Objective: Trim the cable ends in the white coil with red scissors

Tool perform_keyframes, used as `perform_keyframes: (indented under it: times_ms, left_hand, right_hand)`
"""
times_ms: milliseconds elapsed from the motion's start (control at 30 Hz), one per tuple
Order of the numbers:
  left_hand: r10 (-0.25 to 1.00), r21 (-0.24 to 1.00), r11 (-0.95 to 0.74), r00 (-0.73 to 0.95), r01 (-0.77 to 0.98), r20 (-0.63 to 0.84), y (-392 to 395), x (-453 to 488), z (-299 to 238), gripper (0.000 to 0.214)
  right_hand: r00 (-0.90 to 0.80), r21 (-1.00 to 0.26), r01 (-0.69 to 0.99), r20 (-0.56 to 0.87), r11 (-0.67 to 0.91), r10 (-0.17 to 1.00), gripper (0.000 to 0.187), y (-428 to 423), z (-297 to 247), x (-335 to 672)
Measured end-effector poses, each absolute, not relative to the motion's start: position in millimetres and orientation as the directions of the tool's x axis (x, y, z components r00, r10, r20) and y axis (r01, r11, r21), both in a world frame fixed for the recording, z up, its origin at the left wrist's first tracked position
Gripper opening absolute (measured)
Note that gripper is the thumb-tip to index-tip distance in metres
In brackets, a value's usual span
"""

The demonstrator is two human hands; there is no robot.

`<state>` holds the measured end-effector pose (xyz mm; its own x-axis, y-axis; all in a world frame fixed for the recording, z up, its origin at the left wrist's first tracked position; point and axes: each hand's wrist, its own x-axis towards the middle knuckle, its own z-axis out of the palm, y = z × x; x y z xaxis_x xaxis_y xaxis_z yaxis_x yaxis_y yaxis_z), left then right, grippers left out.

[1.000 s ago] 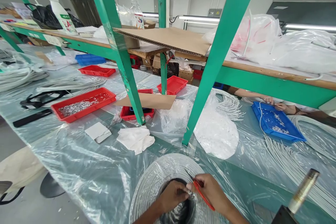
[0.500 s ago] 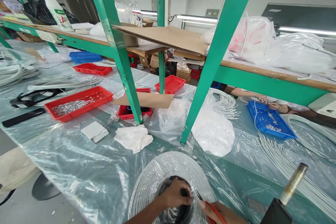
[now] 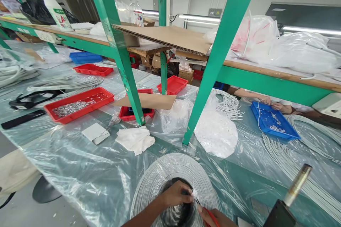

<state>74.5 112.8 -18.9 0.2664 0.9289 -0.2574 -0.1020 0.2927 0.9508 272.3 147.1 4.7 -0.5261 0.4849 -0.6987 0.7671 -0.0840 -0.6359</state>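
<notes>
Right grip (image 3: 223,217), in the head view, is closed around a red-handled tool (image 3: 213,217), whose dark tips point at the left grip (image 3: 176,195). That one's fingers curl together over the middle of a pale, film-wrapped coil (image 3: 149,183); whether they pinch anything, I cannot tell. The coil lies flat on the surface (image 3: 103,173), nearer than a crumpled white sheet (image 3: 135,140).

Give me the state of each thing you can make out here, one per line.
Cable coil: wound, lying flat
Left hand: fingers bent over the coil's core; grip unclear
Red-handled tool: held; blades' opening unclear
Right hand: closed on the tool
Red tray: holding small shiny parts
Blue tray: holding small parts
White cloth: crumpled
Strip light: lit
</notes>
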Motion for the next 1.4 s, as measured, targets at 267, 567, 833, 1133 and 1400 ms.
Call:
perform_keyframes:
  times_ms: [267, 567, 833, 1133, 1400]
  left_hand:
    - [0.925, 0.946, 0.306, 0.268, -0.108, -0.269, 113, 73, -27, 0.043]
    - [0.914, 0.936, 0.324, 0.299, -0.135, -0.273, 113, 71, -20, 0.040]
    - [0.903, 0.935, 0.333, 0.329, -0.124, -0.278, 114, 70, -18, 0.038]
    - [0.904, 0.939, 0.340, 0.295, -0.055, -0.310, 111, 67, -15, 0.036]
    - [0.921, 0.948, 0.317, 0.244, -0.014, -0.304, 106, 70, -28, 0.024]
  right_hand:
    - [-0.421, -0.573, 0.817, -0.666, -0.060, 0.615, 0.064, 138, 5, 264]
    - [-0.361, -0.478, 0.878, -0.606, 0.038, 0.709, 0.054, 135, 14, 248]
    - [-0.337, -0.459, 0.888, -0.640, 0.009, 0.691, 0.056, 140, 7, 242]
    - [-0.366, -0.479, 0.876, -0.576, 0.061, 0.731, 0.053, 142, 19, 239]
    - [-0.422, -0.451, 0.881, -0.615, 0.142, 0.666, 0.052, 149, 38, 240]
